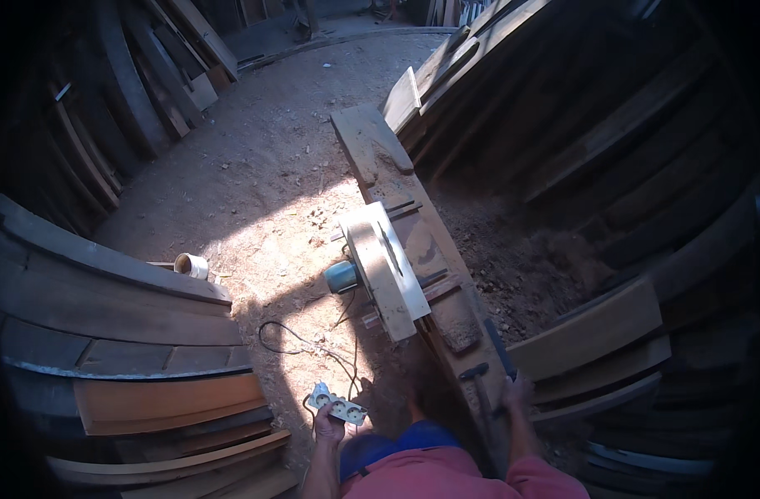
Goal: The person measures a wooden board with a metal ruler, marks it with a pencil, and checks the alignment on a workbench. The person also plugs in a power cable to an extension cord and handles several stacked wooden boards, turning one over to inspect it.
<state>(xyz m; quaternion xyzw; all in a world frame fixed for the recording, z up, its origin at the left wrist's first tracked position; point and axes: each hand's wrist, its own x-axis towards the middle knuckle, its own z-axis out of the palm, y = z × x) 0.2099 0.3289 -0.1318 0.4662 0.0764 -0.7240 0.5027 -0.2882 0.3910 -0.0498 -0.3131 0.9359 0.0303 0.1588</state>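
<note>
The left hand (328, 422) gripped a white power strip (339, 407) low at the left. The right hand (517, 389) was closed on a hammer (482, 396) lying lengthwise along the table (371, 137), nearest that hand.

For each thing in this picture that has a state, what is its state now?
left hand: shut on the power strip
power strip: held up, white, cable attached
right hand: resting on the bench, beside the hammer
hammer: lying on the bench
table saw: standing on the bench, whether running cannot be told
</note>
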